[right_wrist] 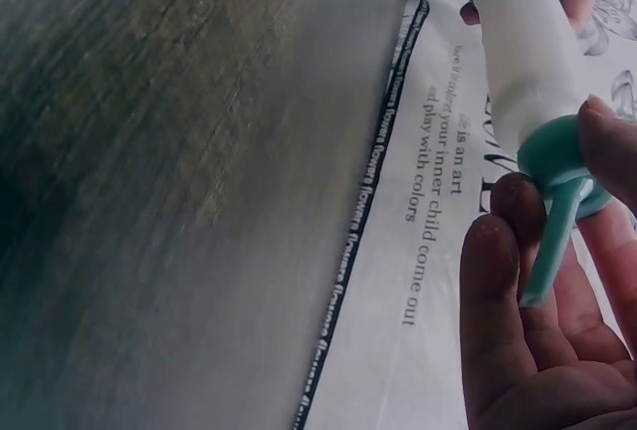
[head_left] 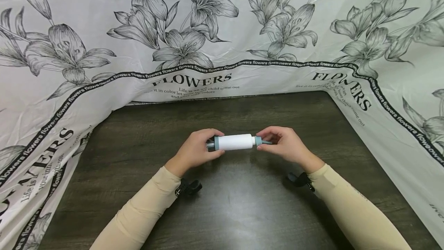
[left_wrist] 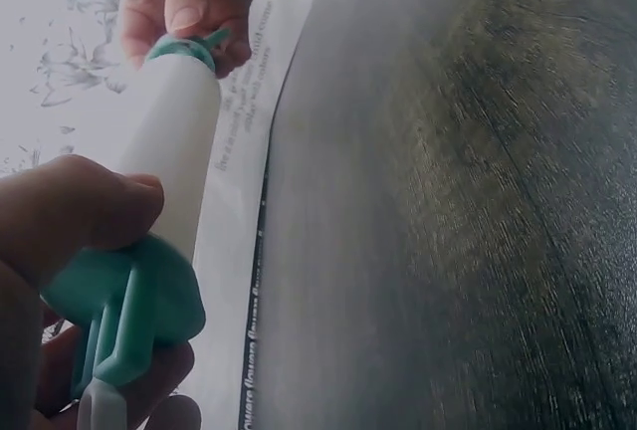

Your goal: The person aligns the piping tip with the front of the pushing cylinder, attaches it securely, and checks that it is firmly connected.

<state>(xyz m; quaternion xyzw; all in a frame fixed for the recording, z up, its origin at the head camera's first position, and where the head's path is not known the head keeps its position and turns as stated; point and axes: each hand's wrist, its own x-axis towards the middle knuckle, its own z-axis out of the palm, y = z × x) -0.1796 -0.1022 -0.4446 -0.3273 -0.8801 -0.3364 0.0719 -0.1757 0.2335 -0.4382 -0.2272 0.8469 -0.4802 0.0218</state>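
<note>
Held level above the table is a white bottle-like cylinder point(head_left: 236, 142) with teal fittings at both ends. My left hand point(head_left: 195, 147) grips its wider teal end piece point(left_wrist: 129, 301), which has narrow prongs and a pale tip sticking out; the thumb lies along the white body. At the other end, a teal cap point(right_wrist: 557, 151) with a thin straight stem point(right_wrist: 549, 251) sits on the narrower neck. The thumb and fingers of my right hand point(head_left: 284, 144) pinch this cap, and the stem points toward the palm. Whether the cap turns cannot be told.
Beneath both hands lies a dark wood-grain table point(head_left: 243, 203). A white cloth printed with flowers and lettering point(head_left: 208, 49) hangs around its back and sides. Black straps with small devices point(head_left: 189, 187) are worn at both wrists.
</note>
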